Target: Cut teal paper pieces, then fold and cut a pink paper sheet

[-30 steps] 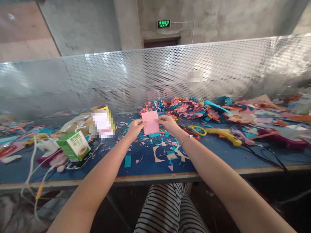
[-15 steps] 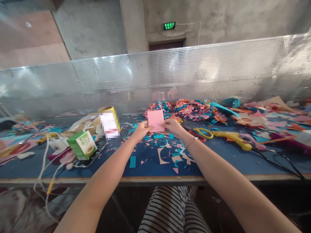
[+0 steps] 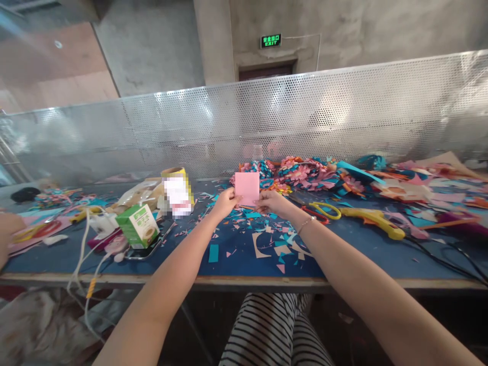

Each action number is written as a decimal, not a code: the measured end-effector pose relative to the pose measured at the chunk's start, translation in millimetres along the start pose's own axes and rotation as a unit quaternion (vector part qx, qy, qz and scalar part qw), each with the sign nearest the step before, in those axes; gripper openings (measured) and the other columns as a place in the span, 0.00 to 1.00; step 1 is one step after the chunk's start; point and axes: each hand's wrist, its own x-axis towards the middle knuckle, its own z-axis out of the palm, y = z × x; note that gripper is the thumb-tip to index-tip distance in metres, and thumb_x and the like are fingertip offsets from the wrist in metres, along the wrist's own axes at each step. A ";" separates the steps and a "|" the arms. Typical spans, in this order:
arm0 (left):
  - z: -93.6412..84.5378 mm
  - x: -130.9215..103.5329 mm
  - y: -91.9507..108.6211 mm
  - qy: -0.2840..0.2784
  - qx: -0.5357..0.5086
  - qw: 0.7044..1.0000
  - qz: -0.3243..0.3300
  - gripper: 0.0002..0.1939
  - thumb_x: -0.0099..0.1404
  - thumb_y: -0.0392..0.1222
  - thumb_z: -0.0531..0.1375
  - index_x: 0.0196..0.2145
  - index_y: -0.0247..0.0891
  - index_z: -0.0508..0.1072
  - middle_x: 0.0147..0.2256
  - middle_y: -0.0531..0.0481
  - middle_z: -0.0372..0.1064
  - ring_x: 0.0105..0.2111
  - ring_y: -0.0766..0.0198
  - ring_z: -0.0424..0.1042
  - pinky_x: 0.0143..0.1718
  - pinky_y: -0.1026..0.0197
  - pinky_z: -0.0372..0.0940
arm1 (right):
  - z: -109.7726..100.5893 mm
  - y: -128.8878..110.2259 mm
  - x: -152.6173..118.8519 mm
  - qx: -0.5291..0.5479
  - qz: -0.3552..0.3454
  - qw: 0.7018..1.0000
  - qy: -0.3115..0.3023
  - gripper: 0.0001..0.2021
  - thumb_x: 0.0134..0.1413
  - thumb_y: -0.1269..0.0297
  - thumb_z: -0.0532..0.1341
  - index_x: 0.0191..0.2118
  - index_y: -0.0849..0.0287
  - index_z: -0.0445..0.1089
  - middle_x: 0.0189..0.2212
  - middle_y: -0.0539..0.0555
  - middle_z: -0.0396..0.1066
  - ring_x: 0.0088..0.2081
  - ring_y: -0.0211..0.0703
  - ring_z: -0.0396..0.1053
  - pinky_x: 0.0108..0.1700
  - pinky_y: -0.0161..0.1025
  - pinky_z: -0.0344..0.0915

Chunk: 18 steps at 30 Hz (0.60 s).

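A square of pink paper [image 3: 247, 187] is held up above the table, facing me. My left hand [image 3: 227, 201] pinches its lower left edge between thumb and fingers. On the other side, my right hand [image 3: 271, 200] grips the lower right edge. Whether the square is one sheet or several cannot be made out. Beneath the hands lie scattered scraps of blue, pink and cream paper [image 3: 261, 246]. Behind the square sits a heap of pink, blue and orange cut-paper flowers [image 3: 297, 172].
Yellow-handled scissors [image 3: 327, 210] and a yellow glue gun [image 3: 375, 219] with a black cord lie to the right. Leftward stand a green and white box [image 3: 138, 225], a yellow roll [image 3: 187, 190] and white cables [image 3: 82, 254]. A perforated metal panel [image 3: 152, 132] runs behind. Part of another person's arm [image 3: 5, 236] shows at far left.
The view has swung slightly left, so things sit further right. The right fingers have shifted to the paper's edge, and the square looks straighter. Another person's arm has come in at far left.
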 end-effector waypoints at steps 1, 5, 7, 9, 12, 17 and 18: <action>-0.2 0.0 1.8 -0.005 0.026 1.000 0.016 0.05 0.54 0.39 0.60 0.28 0.37 0.66 0.21 0.51 0.66 0.17 0.69 0.62 0.20 0.63 0.57 | -1.3 0.6 -0.3 -0.015 0.003 1.000 -0.007 0.14 0.32 0.63 0.70 0.19 0.61 0.63 0.16 0.51 0.69 0.19 0.36 0.67 0.22 0.32 0.64; 0.1 1.6 18.9 -0.046 0.155 0.983 0.082 0.03 0.55 0.38 0.58 0.25 0.38 0.67 0.20 0.51 0.65 0.18 0.67 0.63 0.22 0.62 0.56 | -2.7 7.2 3.1 -0.033 -0.048 0.998 0.032 0.14 0.35 0.58 0.68 0.28 0.62 0.71 0.22 0.51 0.71 0.25 0.38 0.68 0.27 0.34 0.67; -1.5 -1.6 35.5 -0.060 0.210 0.970 0.110 0.04 0.55 0.38 0.58 0.23 0.39 0.67 0.19 0.50 0.65 0.19 0.65 0.63 0.22 0.61 0.56 | -1.4 10.7 6.2 -0.018 -0.096 0.994 0.057 0.16 0.34 0.55 0.68 0.27 0.63 0.70 0.24 0.51 0.71 0.27 0.39 0.68 0.31 0.36 0.67; -7.9 -13.6 56.3 -0.050 0.273 0.951 0.140 0.07 0.54 0.42 0.60 0.22 0.39 0.69 0.18 0.49 0.64 0.20 0.62 0.64 0.24 0.59 0.58 | -0.2 12.6 8.6 -0.007 -0.125 0.990 0.066 0.18 0.32 0.51 0.68 0.26 0.62 0.70 0.23 0.52 0.71 0.28 0.40 0.68 0.32 0.38 0.67; -32.7 -52.4 85.0 0.003 0.348 0.916 0.198 0.12 0.54 0.45 0.61 0.37 0.41 0.73 0.33 0.44 0.71 0.36 0.53 0.69 0.38 0.53 0.62 | 0.0 11.9 10.3 0.022 -0.131 0.988 0.074 0.22 0.27 0.48 0.69 0.26 0.62 0.70 0.24 0.53 0.71 0.28 0.41 0.68 0.34 0.40 0.67; -108.0 -136.9 79.6 0.394 0.447 0.787 0.158 0.29 0.51 0.44 0.63 0.51 0.45 0.64 0.55 0.42 0.57 0.57 0.43 0.53 0.56 0.40 0.47 | 0.0 9.5 11.5 0.041 -0.125 0.987 0.093 0.22 0.26 0.50 0.69 0.27 0.62 0.70 0.24 0.52 0.70 0.28 0.40 0.67 0.33 0.40 0.67; -122.8 -149.1 69.5 0.452 0.459 0.756 0.121 0.33 0.49 0.46 0.64 0.53 0.44 0.61 0.57 0.41 0.53 0.58 0.41 0.49 0.57 0.38 0.45 | 0.5 9.8 11.8 0.033 -0.125 0.987 0.095 0.21 0.27 0.51 0.69 0.27 0.63 0.70 0.24 0.52 0.70 0.27 0.39 0.67 0.32 0.39 0.66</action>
